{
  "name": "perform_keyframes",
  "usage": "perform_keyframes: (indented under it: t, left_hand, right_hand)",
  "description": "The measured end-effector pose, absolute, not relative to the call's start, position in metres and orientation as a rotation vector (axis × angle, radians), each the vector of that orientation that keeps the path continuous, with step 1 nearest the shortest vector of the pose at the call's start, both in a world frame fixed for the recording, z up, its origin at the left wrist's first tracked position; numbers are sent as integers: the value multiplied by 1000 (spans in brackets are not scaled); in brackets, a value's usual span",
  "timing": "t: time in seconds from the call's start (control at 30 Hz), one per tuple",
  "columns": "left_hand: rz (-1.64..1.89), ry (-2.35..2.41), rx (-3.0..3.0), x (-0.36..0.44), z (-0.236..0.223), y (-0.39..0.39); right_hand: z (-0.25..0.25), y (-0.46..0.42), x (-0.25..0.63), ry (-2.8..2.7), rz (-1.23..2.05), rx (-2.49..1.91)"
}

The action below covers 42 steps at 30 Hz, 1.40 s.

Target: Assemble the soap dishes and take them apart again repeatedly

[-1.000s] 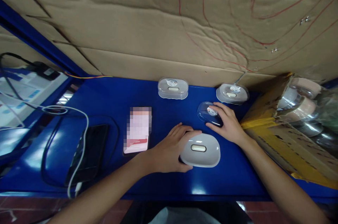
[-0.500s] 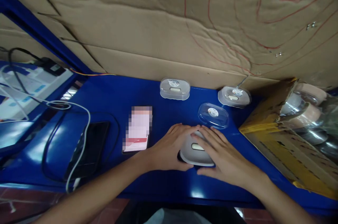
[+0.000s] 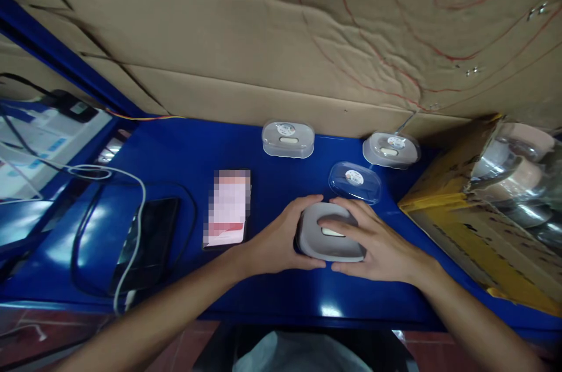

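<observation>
A grey rounded container (image 3: 312, 238) with a small oval slot on top sits on the blue table (image 3: 184, 150) in front of me. My left hand (image 3: 274, 240) curls round its left side, thumb below and fingers on the upper edge. My right hand (image 3: 373, 243) lies over its right part, fingers across the top and thumb at the lower edge. Just behind it lies a clear plastic lid (image 3: 355, 181) with a round sticker.
Two more clear-lidded containers (image 3: 287, 139) (image 3: 390, 150) stand at the back against a cardboard wall. A phone (image 3: 227, 208) lies to the left, a dark device with cables (image 3: 144, 243) farther left. A cardboard box of tape rolls (image 3: 492, 196) fills the right.
My right hand left the clear lid and came onto the grey container. Both hands now grip the container, which has moved slightly away from me.
</observation>
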<state>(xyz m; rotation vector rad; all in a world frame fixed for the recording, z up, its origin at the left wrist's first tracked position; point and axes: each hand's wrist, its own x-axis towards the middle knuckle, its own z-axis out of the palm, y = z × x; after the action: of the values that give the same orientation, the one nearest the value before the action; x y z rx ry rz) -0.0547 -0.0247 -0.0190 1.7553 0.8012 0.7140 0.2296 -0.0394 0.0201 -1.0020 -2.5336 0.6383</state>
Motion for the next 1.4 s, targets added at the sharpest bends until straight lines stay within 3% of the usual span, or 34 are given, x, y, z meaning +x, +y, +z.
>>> perform_keyframes:
  t: [0.17, 0.43, 0.9, 1.4]
  left_hand:
    - [867, 740, 1479, -46, -11, -30]
    - [759, 628, 1177, -45, 2, -27]
    - [940, 752, 1196, -35, -4, -33]
    - [836, 715, 1156, -38, -1, -31]
  right_hand:
    - [14, -42, 224, -2355, 670, -1013]
    - [8, -63, 201, -2139, 692, -1179]
    - [2, -69, 197, -2080, 685, -1130]
    - [4, -63, 203, -2149, 716, -1074]
